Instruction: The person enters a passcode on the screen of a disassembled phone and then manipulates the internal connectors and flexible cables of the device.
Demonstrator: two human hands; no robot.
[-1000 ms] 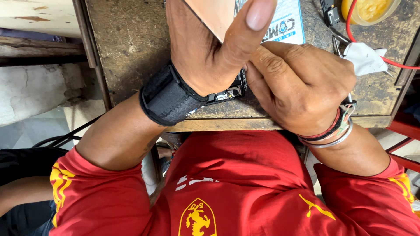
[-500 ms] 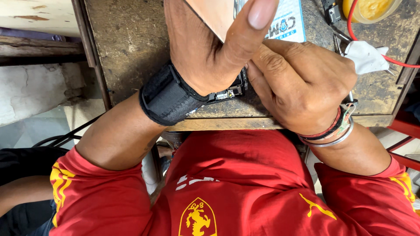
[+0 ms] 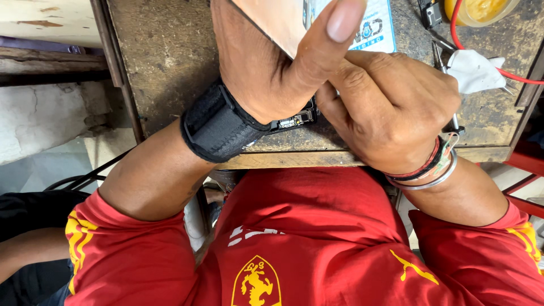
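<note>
A small round yellow tub (image 3: 481, 10) sits at the top right corner of the table (image 3: 164, 62), and it has thick yellow stuff inside. A red wire (image 3: 470, 48) runs past it, and a white cloth (image 3: 473, 71) lies just under it on the table. The thing the hands are busy with is a small dark circuit board (image 3: 294, 120). Only a thin strip of it shows, with tiny silver and gold bits on it. It lies near the front edge of the table, under both hands, so most of it is hidden. The left hand (image 3: 272, 68) rests on top of it with the thumb sticking up and out. The other fingers are hidden, so I cannot tell how tight its hold is. A black wrap (image 3: 218, 131) goes around that wrist. The right hand (image 3: 391, 107) is curled up tight, with the fingers bent in toward the board. What it grips is hidden. It wears red and silver bangles (image 3: 425, 170). A blue and white card (image 3: 371, 31) lies behind the hands.
</note>
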